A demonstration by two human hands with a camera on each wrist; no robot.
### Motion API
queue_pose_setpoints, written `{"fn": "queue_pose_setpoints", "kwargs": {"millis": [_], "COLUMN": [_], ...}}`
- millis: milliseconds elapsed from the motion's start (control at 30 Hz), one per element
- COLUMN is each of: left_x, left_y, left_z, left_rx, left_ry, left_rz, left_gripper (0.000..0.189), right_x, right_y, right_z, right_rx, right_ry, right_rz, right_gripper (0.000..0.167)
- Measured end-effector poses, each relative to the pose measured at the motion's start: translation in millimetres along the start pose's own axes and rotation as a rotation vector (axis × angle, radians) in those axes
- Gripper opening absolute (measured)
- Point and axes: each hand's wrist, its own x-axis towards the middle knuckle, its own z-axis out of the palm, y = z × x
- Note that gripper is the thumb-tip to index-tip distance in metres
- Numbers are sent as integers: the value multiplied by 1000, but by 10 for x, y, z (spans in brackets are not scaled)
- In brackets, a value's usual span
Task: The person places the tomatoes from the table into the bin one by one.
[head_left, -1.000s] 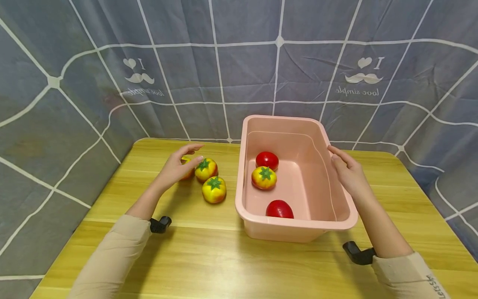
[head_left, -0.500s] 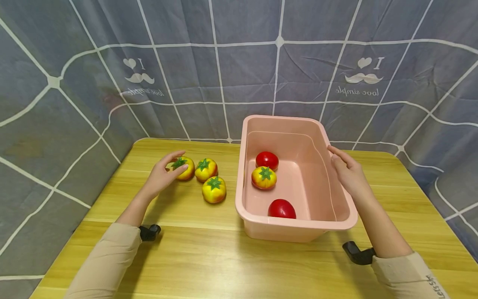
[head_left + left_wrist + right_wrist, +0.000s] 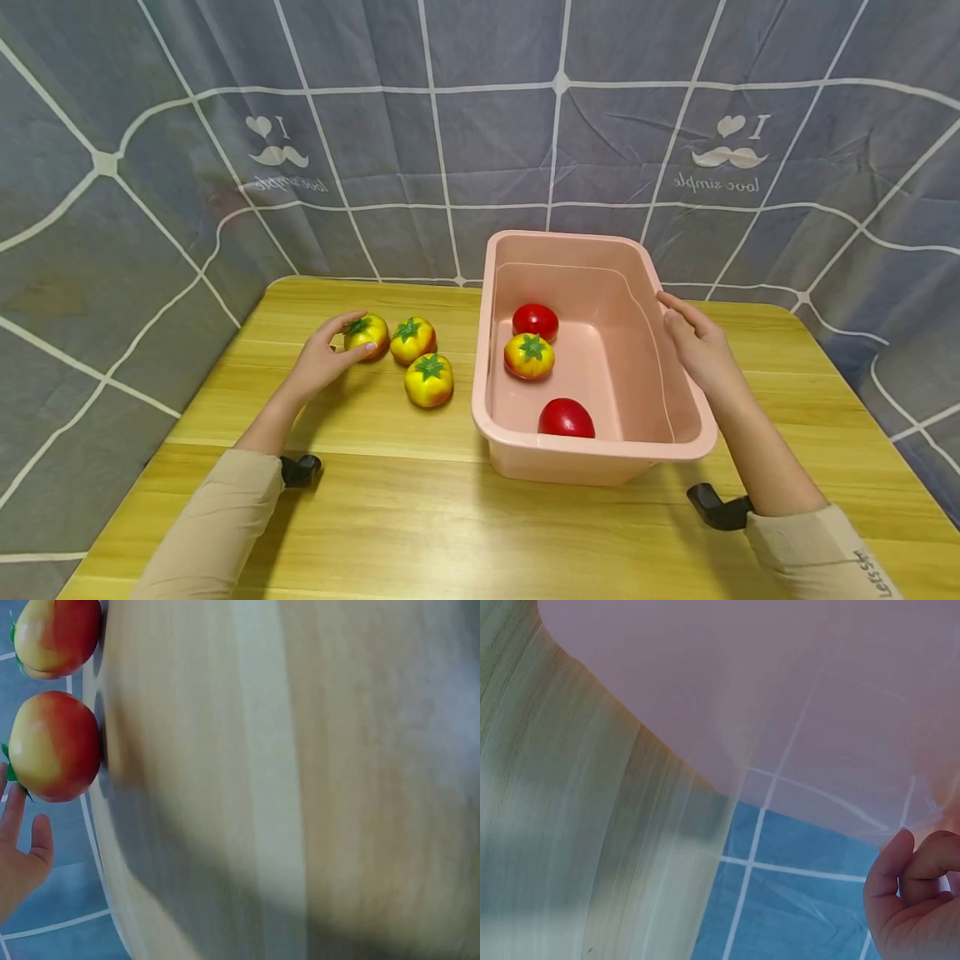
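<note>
Near the table's left side, my left hand (image 3: 322, 357) is curved round a yellow-red toy tomato (image 3: 367, 337) with a green leafy top. In the head view its thumb lies at the front, its fingers behind. The left wrist view shows fingertips by the leaves of a tomato (image 3: 56, 746). Two similar tomatoes stand to its right, a middle one (image 3: 413, 341) and a nearer one (image 3: 429, 381). My right hand (image 3: 703, 350) holds the right rim of a pink bin (image 3: 592, 448). Inside are a yellow-red tomato (image 3: 529, 357) and two red round fruits, one far (image 3: 536, 322), one near (image 3: 566, 418).
Everything stands on a wooden table (image 3: 390, 517). A grey-blue curtain (image 3: 495, 150) with white lines hangs right behind the table's back edge and beside it. Each wrist carries a black mount, one on the left (image 3: 302, 471) and one on the right (image 3: 718, 507).
My left hand has moved left from above the tomatoes to the leftmost one and closed in around it. The near red fruit has shifted slightly right in the bin. My right hand stays put.
</note>
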Motion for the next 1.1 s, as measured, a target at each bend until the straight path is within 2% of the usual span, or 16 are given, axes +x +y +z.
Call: {"fn": "queue_pose_setpoints", "kwargs": {"millis": [33,133,200,267,533,833,1100], "left_x": [-14,6,35,84,136,169,198], "left_y": [45,18,-42,-163,-249,-332,-320], "left_z": [0,4,12,20,30,30,73], "left_rx": [-2,8,27,45,75,142,87], "left_ry": [-3,4,17,32,66,104,57], "left_rz": [-6,-8,6,19,22,13,-7], "left_gripper": [56,57,57,57,49,52,53], "right_x": [3,12,15,17,8,-8,-6], "right_y": [2,7,9,10,-8,-12,-13], "right_z": [2,4,4,1,2,0,3], "right_rx": [-1,-5,-3,-4,0,12,14], "right_ry": [0,2,2,4,4,1,0], "right_rz": [-1,-7,-11,-11,2,12,6], "right_gripper": [52,51,51,51,51,52,52]}}
